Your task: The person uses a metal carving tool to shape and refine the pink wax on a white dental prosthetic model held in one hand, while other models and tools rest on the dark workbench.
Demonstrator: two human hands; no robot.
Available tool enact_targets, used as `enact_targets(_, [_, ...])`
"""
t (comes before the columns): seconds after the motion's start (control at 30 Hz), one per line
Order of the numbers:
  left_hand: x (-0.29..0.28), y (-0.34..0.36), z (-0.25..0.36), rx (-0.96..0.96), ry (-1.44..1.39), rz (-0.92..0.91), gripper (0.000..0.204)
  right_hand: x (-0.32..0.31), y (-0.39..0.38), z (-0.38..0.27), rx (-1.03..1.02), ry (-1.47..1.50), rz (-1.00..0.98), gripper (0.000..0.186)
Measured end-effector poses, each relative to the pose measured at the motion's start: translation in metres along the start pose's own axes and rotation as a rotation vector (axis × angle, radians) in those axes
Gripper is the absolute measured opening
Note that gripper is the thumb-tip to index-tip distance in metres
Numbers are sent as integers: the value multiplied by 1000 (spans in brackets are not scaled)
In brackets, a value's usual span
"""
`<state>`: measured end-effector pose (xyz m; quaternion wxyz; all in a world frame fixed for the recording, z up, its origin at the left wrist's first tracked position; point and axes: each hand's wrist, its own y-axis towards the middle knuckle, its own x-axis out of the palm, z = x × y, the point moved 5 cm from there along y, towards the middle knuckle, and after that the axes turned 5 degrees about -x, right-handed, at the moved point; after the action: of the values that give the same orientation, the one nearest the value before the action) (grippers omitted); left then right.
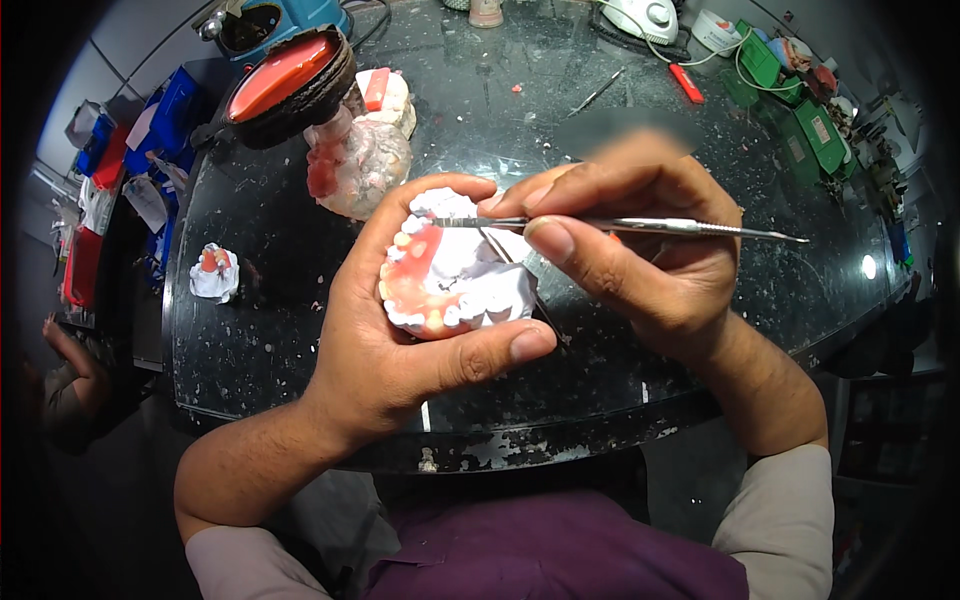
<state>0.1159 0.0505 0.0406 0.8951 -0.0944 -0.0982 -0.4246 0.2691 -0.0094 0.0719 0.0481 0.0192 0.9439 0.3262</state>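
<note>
My left hand (372,345) is wrapped round a white plaster dental model (485,290), thumb along its near edge and fingers behind it. Pink wax (415,275) with a row of teeth lines the model's left and near side. In my right hand (665,265) a slim double-ended metal wax carver (640,226) is pinched between thumb and fingers. It lies nearly level, its left end touching or just over the wax and teeth at the model's upper left. The other end sticks out past my hand to the right. A thin dark rod shows beneath the model, partly hidden.
A pan of red wax (285,80) tilts above a wax-caked lump (360,165) at the back left. Nearby sits a smaller plaster model (214,274). Another metal instrument (597,92), a red-handled tool (686,84) and green trays (820,135) lie farther back. Someone's arm (80,365) shows far left.
</note>
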Motion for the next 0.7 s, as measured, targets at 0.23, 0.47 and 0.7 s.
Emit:
enact_targets(0.23, [1,0,0,6,21,-16,94,0,-1,-3,-76,-79,-14,11])
enact_targets(0.47, [3,0,2,11,-16,-1,94,3,-2,-4,-112,-142,-74,15])
enact_targets(0.7, [3,0,0,2,-31,-3,96,3,-2,-4,-112,-194,-100,14])
